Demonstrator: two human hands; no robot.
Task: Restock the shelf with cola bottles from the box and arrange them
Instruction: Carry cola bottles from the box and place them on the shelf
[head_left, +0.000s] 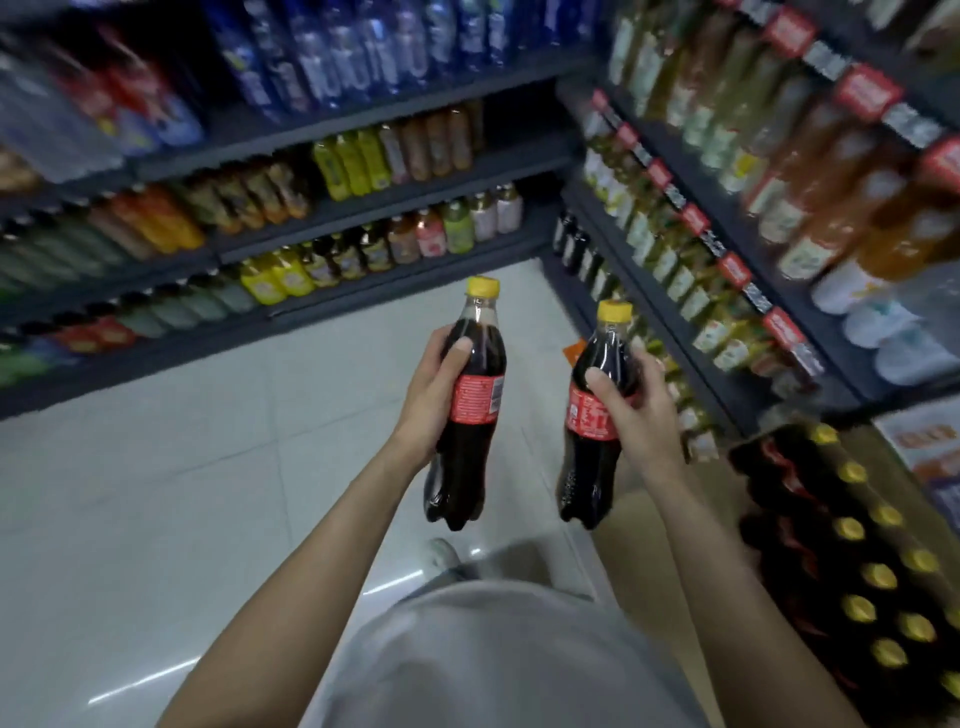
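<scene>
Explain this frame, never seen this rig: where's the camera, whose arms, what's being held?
There is no robot here. One wide-angle camera sits on a person's head and looks forward and down, so the two bare arms are the wearer's own. The left hand grips one cola bottle around its middle; the right hand grips a second cola bottle. Both have yellow caps and red labels and are held roughly upright above the pale tiled floor. At lower right is the pack of cola bottles, seen from above. Drink shelves run ahead and to the right; they are blurred.
</scene>
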